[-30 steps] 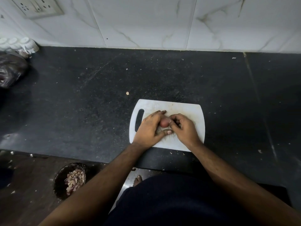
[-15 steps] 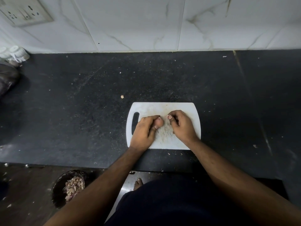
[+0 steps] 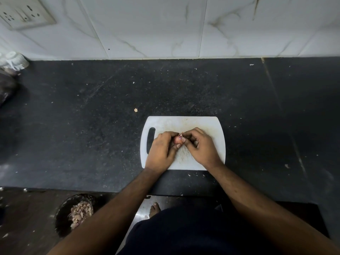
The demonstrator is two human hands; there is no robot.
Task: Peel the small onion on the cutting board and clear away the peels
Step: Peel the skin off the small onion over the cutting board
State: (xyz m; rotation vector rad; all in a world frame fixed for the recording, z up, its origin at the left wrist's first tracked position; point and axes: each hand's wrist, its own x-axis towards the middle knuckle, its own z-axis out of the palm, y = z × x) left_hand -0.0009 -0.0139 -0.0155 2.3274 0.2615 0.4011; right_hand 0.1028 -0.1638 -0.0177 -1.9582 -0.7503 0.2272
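Head view shows both hands together over the board (image 3: 184, 122), left hand (image 3: 161, 151) cupping the onion (image 3: 178, 139), right hand (image 3: 200, 146) pinching a peel (image 3: 180, 135) at its far tip; light, firm, probably slippery, papery skin tears easily.

— Where are your hands?
— Both over the white cutting board (image 3: 184, 122) on the dark tabletop (image 3: 92, 126). Your left hand (image 3: 162, 150) cups the small onion (image 3: 178, 139); your right hand (image 3: 200, 146) pinches a bit of peel (image 3: 180, 135) at its top.
— And off the board?
— A loose scrap (image 3: 136, 110) lies on the tabletop, well apart from the board. On the floor, a dark bin (image 3: 63, 214) holds peelings.
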